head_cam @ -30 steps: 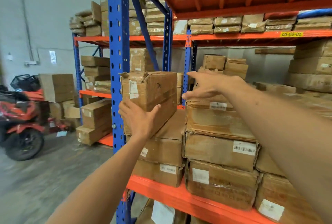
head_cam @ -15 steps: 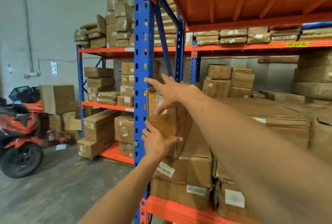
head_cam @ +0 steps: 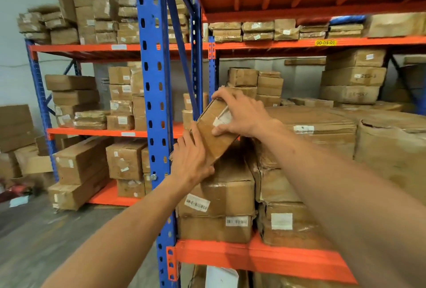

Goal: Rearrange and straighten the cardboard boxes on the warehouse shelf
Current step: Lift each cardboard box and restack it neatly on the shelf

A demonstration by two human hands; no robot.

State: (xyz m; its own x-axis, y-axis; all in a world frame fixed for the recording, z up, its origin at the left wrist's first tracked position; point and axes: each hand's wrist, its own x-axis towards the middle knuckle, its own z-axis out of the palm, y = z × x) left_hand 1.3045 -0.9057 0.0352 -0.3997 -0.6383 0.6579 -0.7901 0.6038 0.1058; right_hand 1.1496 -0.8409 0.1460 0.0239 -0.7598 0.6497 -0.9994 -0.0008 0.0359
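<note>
Far to your left, a second rack (head_cam: 76,47) against the wall carries uneven stacks of cardboard boxes on its orange levels. Moving right, the blue upright (head_cam: 154,107) of the near rack stands just beside your left hand (head_cam: 192,160). That hand is pressed flat, fingers spread, against the lower left end of a small cardboard box (head_cam: 213,134), cupping its bottom corner. The box is tilted, its upper end leaning away to the right, and it rests on the top of a stack of larger boxes (head_cam: 221,197) at the left end of the shelf, above the orange beam (head_cam: 253,256). Your right hand (head_cam: 239,114) grips the box's upper end from above, fingers curled over the top edge and thumb on the near face beside a white label (head_cam: 222,118). So both hands are grasping the one box between them. Farther right, wide flat boxes (head_cam: 322,121) lie along the shelf, with taller stacks (head_cam: 352,77) behind them.
</note>
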